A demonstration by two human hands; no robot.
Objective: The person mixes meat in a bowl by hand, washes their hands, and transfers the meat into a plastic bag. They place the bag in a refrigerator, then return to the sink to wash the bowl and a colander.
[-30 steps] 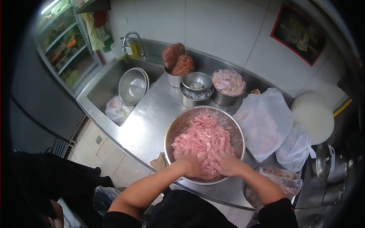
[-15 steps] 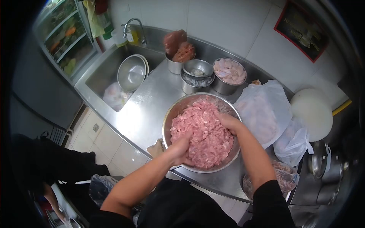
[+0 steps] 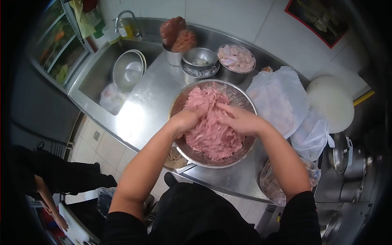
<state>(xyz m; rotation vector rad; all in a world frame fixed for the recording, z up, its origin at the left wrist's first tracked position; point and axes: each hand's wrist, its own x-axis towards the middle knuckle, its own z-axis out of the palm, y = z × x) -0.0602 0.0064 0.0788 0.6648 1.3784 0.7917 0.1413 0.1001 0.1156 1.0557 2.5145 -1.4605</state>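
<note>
A large steel bowl (image 3: 254, 102) holds a heap of pale pink, sliced raw meat (image 3: 216, 143). My left hand (image 3: 188, 120) is in the left side of the heap, its fingers curled into the meat and partly hidden by it. From the other side my right hand (image 3: 241, 119) grips the meat, with thumb and fingers pressed into it. Between the two hands the meat is bunched up toward the back of the bowl. Motion blurs part of the heap. Under the bowl's front left edge shows a round container with something brownish (image 3: 175, 158).
Behind the bowl stand a pot with reddish meat (image 3: 183, 41), stacked steel bowls (image 3: 200, 57) and a pot of pale meat (image 3: 237, 58). Plastic bags (image 3: 279, 98) lie to the right. The sink (image 3: 87, 87) is at left. Another person's hand (image 3: 61, 222) shows at lower left.
Both hands have moved toward the back of the bowl and closer together, gathering the meat up between them. The view has shifted, and the other person's arm has moved.
</note>
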